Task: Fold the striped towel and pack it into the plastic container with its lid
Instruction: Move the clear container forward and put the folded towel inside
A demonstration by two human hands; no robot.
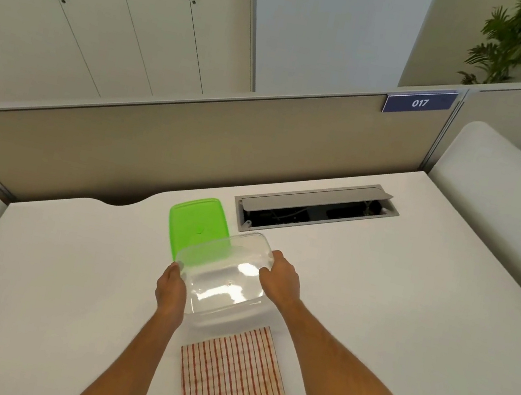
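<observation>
The left hand (171, 289) grips the left short end of the clear plastic container (225, 271). Its fingers are curled around that rim, with the thumb lying on the near side. The right hand (281, 279) grips the opposite short end; its thumb presses on the rim from above and the other fingers are wrapped behind the wall, so they are mostly hidden. Between the two sets of fingers the container is empty, and it appears to be tilted with its open side toward the camera. I cannot tell if its near edge touches the desk (403, 327) or is a little above it.

Just beyond the fingertips of the left hand lies the green lid (197, 221), flat on the desk. The far left corner of the container overlaps the lid's near right part in the view.

On the near side of both hands, between the two forearms, lies the red-and-white striped towel (233, 380). It is already folded to a flat rectangle and rests on the desk, just beside the near edge of the container, not inside it.

Farther from the fingers of the right hand, the cable hatch (316, 207) in the desk stands open. A blue sign (420, 102) with "017" hangs on the partition behind.
</observation>
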